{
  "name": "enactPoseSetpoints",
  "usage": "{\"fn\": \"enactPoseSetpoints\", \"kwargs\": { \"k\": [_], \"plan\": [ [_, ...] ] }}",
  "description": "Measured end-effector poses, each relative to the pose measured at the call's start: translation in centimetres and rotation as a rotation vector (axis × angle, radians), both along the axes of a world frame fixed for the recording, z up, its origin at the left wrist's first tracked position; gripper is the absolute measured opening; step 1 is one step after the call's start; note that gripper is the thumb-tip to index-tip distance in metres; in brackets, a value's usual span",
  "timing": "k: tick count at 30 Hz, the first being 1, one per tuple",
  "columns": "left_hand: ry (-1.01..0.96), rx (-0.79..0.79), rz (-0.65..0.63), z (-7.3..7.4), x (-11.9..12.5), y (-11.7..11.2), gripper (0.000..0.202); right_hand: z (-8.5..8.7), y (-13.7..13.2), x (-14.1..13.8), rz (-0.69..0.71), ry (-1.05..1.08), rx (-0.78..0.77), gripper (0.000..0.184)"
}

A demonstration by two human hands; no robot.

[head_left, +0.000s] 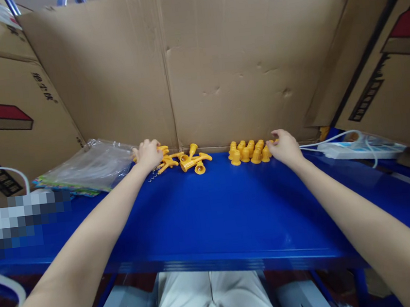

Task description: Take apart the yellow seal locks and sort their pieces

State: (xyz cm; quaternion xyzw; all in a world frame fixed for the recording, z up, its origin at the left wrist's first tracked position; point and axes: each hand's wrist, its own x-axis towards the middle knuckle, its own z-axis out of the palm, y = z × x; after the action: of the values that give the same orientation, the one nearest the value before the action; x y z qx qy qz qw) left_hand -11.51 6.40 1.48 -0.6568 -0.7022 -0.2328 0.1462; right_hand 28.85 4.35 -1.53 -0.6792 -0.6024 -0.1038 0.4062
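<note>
On the blue table (211, 211), near the cardboard back wall, lie two groups of yellow plastic parts. My left hand (148, 153) rests with curled fingers on the left heap of long yellow pieces (187, 160), closed over one of them; a small metal chain (154, 172) lies beside it. My right hand (284, 146) reaches to the right edge of the cluster of upright yellow caps (249, 152), its fingers pinched on a cap at the end of the row.
A clear plastic bag (89, 166) lies at the left. A white power strip (347, 148) with white cables sits at the right. Cardboard walls (217, 59) enclose the table on three sides. My legs show below the table's front edge.
</note>
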Motion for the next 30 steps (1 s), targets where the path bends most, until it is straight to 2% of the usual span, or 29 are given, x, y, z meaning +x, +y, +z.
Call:
{"fn": "enactPoseSetpoints", "kwargs": {
  "k": [3,6,9,12,16,21,30],
  "plan": [
    [0.038,0.006,-0.092,0.5,1.5,-0.7,0.031,1.4,-1.1,-3.1,0.107,-0.099,0.025,0.034],
    [0.056,-0.052,-0.244,0.8,3.3,-1.3,0.029,2.2,-2.1,-7.1,0.219,-0.23,-0.084,0.027],
    [0.07,-0.161,-0.408,0.4,5.1,-1.9,0.029,2.4,-3.0,-10.5,0.324,-0.369,-0.2,0.024],
    [0.143,-0.272,-0.502,-0.3,6.4,-2.3,0.03,2.2,-3.1,-13.0,0.386,-0.388,-0.277,0.023],
    [0.196,-0.313,-0.517,-1.2,7.2,-2.2,0.031,1.2,-1.7,-15.0,0.517,-0.404,-0.315,0.023],
    [0.201,-0.298,-0.461,-1.7,6.9,-1.6,0.025,-0.3,0.3,-17.0,0.673,-0.437,-0.377,0.031],
    [0.149,-0.268,-0.422,-3.2,6.3,-1.1,0.034,-0.1,0.3,-18.0,0.595,-0.402,-0.444,0.031]
  ]
}}
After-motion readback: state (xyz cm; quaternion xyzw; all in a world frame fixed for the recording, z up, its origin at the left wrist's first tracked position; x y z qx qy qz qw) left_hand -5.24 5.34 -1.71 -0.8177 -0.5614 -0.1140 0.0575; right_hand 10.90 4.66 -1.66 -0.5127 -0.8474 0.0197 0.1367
